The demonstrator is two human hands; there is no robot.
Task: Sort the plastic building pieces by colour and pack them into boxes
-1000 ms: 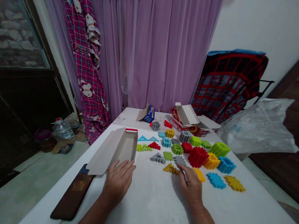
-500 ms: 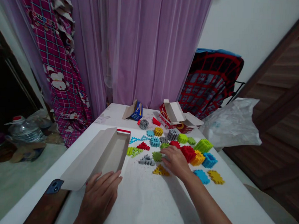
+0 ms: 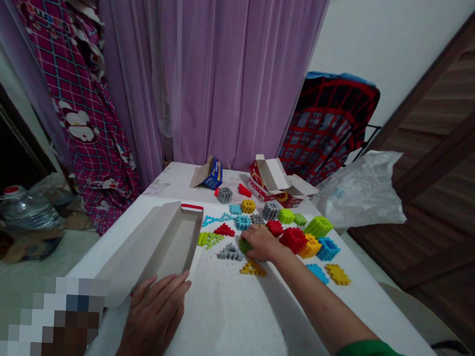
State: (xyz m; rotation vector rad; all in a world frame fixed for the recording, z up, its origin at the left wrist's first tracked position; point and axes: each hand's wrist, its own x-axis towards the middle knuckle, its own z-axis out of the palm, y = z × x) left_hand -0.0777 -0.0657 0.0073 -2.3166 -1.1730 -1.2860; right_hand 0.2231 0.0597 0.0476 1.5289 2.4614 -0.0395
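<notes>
Several coloured plastic interlocking blocks lie spread on the white table [image 3: 234, 316]. My right hand [image 3: 261, 242] reaches out over them, fingers curled down onto a green block [image 3: 243, 246] between a grey piece [image 3: 229, 251] and a red block [image 3: 294, 239]. My left hand [image 3: 154, 314] rests flat, fingers together and stretched, against the near end of an open cardboard box [image 3: 158, 245] lying on its side with its flap spread out. A yellow flat piece [image 3: 252, 268] lies just below my right wrist.
At the table's far end stand an open red and white carton [image 3: 275, 182] and a small blue box [image 3: 210, 174]. A crumpled clear plastic bag [image 3: 360, 192] hangs over the right edge. Purple curtains hang behind; a water bottle [image 3: 24, 209] stands on the floor at left.
My right hand has moved forward and left across the blocks, from the yellow piece to the green block. My left hand stays at the box's near end. The view has turned right.
</notes>
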